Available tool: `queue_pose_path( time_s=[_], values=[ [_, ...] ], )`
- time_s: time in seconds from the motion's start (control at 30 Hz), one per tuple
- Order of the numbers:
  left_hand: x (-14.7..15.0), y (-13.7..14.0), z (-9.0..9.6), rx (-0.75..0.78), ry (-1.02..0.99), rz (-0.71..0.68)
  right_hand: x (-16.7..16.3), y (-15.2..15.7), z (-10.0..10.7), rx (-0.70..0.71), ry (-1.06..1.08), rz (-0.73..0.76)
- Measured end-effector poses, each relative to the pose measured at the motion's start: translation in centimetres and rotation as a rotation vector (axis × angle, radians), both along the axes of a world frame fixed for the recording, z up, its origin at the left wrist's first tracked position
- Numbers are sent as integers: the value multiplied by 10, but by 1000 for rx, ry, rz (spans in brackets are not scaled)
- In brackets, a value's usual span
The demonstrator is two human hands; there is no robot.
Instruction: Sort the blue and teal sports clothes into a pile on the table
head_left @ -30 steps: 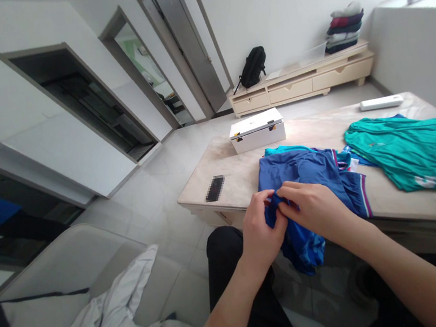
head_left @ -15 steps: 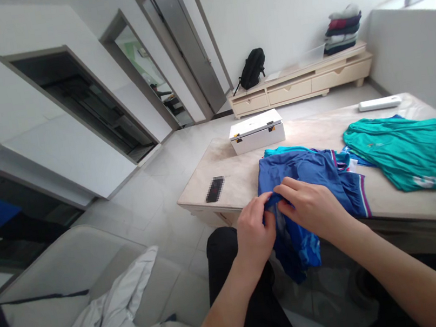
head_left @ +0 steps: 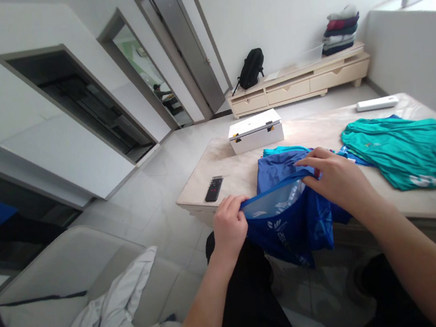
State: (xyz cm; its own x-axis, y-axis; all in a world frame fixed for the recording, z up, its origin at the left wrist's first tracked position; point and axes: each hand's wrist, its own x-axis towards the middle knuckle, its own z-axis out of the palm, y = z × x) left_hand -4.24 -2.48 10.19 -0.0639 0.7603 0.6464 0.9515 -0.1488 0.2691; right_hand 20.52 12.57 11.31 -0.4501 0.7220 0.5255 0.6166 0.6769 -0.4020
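A blue jersey (head_left: 282, 241) with white print hangs in front of the table edge, its hem stretched between my hands and the paler inside showing. My left hand (head_left: 230, 223) is closed on the hem's left end. My right hand (head_left: 333, 179) pinches the hem farther right, thumb below and fingers above. Behind the jersey, a purple-blue garment (head_left: 274, 169) lies on the table, partly covered by the jersey and my right hand. Bright cyan cloth (head_left: 283, 149) peeks out at its back. To the right, a teal shirt (head_left: 399, 144) is spread out over some blue cloth.
On the table (head_left: 198, 169) are a white box (head_left: 256, 131), a black remote (head_left: 214, 189) and a white oblong case (head_left: 377, 103). Pale clothing (head_left: 113, 315) lies on the sofa (head_left: 104, 251) at left. A low cabinet (head_left: 289, 91) bears a backpack (head_left: 252, 69) and stacked clothes (head_left: 340, 35).
My hands have moved apart, left hand to the left and right hand to the right and up. The bunched jersey edge is now pulled wide, showing its print and inside.
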Motion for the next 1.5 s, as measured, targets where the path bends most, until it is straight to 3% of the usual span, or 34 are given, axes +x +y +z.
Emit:
queue_pose_path(
  time_s=[0.23, 0.33, 0.5, 0.67, 0.77, 0.87, 1.03, 1.27, 1.37, 1.5],
  values=[
    [-22, 0, 20, -150, -237, -60, 22, 20, 1, -160, -14, 9],
    [-22, 2, 27, -221, -392, -64, 20, 22, -1, -151, -25, -26],
    [-8, 2, 30, -334, -611, -47, 2, 14, -4, -206, -85, -190],
    [16, -6, 34, -465, -831, -213, -19, 13, -18, -273, -34, -109],
    [27, -12, 39, -517, -866, -283, -28, 16, -29, -256, -41, -59],
    [31, -18, 47, -459, -856, -267, -32, 18, -38, -216, -89, 13],
    [33, -27, 56, -211, -815, -184, -32, 20, -46, -225, -261, 45],
    [26, -35, 47, -34, -741, -121, -21, 36, -51, -306, -208, 108],
    [17, -34, 41, 30, -685, -41, -8, 42, -46, -394, -178, 126],
    [9, -31, 36, 40, -616, 50, 4, 44, -40, -654, -64, 204]
  ],
)
